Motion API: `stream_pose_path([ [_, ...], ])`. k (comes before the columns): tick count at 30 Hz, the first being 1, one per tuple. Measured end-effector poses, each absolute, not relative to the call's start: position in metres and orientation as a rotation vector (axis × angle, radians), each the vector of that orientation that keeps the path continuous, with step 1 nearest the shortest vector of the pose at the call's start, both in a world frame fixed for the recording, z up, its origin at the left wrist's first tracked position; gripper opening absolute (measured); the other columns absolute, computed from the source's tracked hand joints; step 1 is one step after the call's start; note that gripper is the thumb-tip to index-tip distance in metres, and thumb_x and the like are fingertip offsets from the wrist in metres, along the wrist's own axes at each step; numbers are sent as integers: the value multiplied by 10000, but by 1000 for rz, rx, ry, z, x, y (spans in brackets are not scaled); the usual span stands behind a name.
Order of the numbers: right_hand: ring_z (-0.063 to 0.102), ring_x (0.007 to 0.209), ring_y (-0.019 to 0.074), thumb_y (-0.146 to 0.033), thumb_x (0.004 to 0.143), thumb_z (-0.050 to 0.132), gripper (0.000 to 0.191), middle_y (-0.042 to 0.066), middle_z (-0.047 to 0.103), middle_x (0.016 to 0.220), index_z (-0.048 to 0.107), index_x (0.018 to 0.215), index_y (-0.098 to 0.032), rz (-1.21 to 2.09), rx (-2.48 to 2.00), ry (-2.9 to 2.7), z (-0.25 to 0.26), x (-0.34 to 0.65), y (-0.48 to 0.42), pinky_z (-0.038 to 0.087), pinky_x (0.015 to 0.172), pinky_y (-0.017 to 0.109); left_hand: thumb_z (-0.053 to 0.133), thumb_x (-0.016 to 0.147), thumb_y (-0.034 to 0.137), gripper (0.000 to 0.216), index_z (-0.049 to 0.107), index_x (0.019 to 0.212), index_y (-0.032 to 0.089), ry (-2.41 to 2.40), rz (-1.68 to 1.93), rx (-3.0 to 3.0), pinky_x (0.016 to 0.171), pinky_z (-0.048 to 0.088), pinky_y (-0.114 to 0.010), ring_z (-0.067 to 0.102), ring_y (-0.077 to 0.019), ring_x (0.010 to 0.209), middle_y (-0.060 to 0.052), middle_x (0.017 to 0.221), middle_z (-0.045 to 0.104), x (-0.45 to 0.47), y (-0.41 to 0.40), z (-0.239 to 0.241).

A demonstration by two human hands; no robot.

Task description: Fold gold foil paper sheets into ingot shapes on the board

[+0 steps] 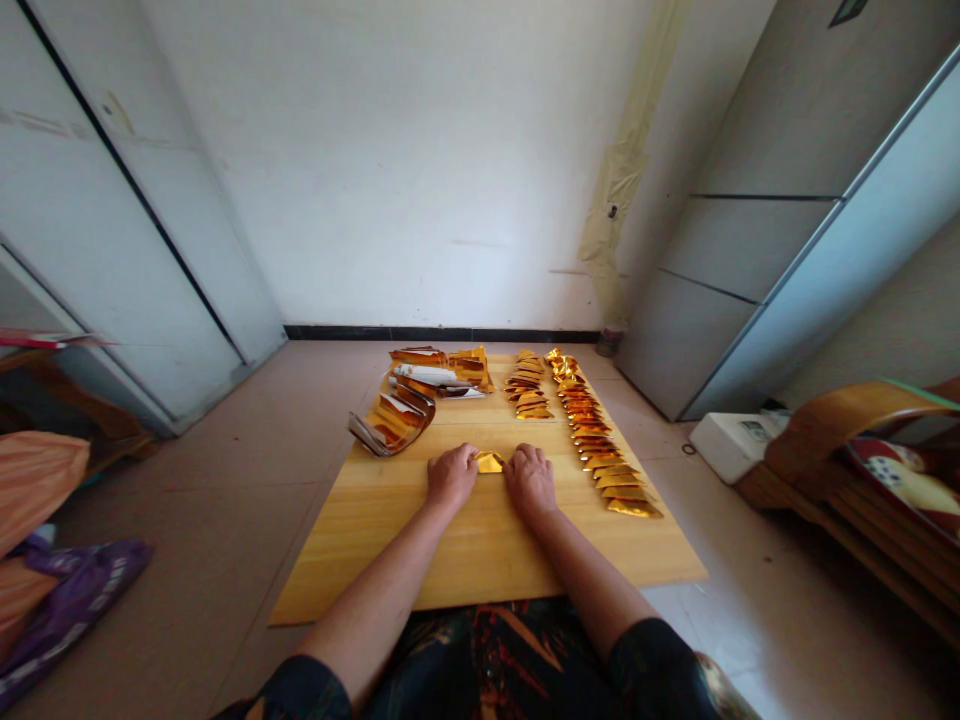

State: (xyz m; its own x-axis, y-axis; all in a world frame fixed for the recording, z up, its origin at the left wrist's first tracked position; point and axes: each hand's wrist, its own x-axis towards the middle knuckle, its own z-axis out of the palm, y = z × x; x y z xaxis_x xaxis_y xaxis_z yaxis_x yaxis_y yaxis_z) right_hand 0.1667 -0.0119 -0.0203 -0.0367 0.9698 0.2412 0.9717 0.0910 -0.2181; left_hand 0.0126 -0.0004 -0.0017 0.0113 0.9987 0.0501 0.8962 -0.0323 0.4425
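Between my two hands, at the middle of the wooden board, is a small folded piece of gold foil paper. My left hand is closed on its left end. On the right end, the fingers of my right hand are curled and closed. The foil piece lies low, at or just above the board. Right of my hands runs a long row of folded gold foil pieces, overlapping one another. A shorter row of similar folded pieces lies farther back. Loose gold foil sheets, some showing white, lie curled at the back left.
A white wall stands behind the board. To the right are a grey refrigerator, a white box and a wooden armrest seat. Orange and purple bags lie at the left on the tiled floor.
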Motion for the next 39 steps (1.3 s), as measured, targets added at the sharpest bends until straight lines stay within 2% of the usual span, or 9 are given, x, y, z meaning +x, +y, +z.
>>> stream_pose_path([
  [10,476,981,195,-244,864,491,150,67,598,1063,627,846,-184,134,-1959,-2110,-4,173,-4,346,740,278,487,821,260,194,645,934,268,1984,362,1952,772,383,-293,625,-179,932,-8,980,711,13,9,9],
  [21,474,1005,198,-276,887,464,177,70,588,1090,612,921,-184,63,-1969,-2127,-6,173,-8,337,770,302,538,775,184,195,669,902,253,1931,601,1802,697,413,-205,640,-121,845,22,916,726,10,11,-4],
  [32,465,1003,208,-270,894,445,190,86,578,1084,615,929,-191,66,-2008,-2150,-5,171,-6,343,766,306,522,807,122,192,654,898,227,1927,722,1909,792,400,-231,608,-129,913,2,961,696,14,2,-7],
  [39,463,1000,209,-272,902,431,209,86,579,1073,616,950,-188,49,-1991,-2143,-12,172,-4,347,775,309,511,814,130,182,659,846,230,1882,692,2102,786,378,-250,573,-135,890,-6,928,635,11,4,-13],
])
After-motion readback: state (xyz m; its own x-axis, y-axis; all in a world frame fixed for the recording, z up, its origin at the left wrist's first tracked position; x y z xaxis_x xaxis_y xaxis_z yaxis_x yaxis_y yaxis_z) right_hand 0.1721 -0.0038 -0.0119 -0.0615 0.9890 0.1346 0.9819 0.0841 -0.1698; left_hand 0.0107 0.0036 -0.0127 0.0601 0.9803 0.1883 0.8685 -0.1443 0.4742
